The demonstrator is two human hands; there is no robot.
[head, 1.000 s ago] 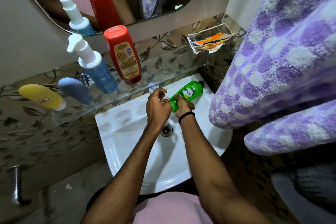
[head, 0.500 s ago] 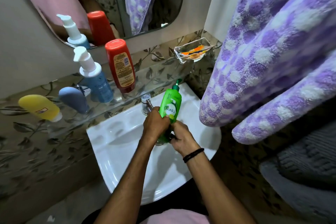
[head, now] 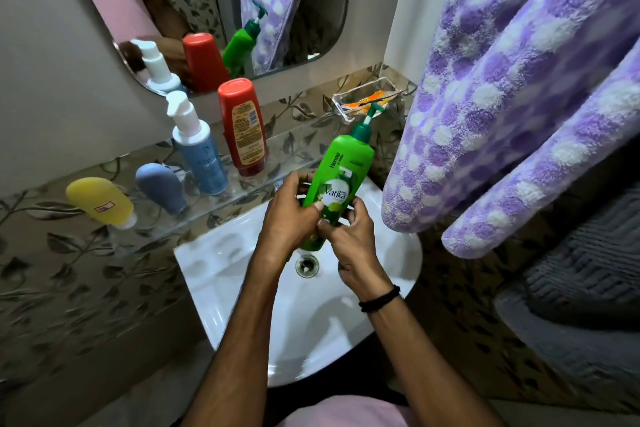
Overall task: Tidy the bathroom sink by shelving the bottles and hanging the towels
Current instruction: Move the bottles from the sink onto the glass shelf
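Head view: green bottle [head: 343,170] gripped over the sink [head: 221,274], both hands.
Nearest, right hand [head: 349,239] pinching the base, left hand [head: 291,218] curled round the lower body; long axis tilted up and away, pump end farthest; beyond the fingers, glass shelf [head: 298,146] with a likely gap right of the red bottle [head: 242,128], closer to the left hand.

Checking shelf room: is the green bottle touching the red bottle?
Apart. Head view: shelf and wall show between the green bottle and the red bottle.
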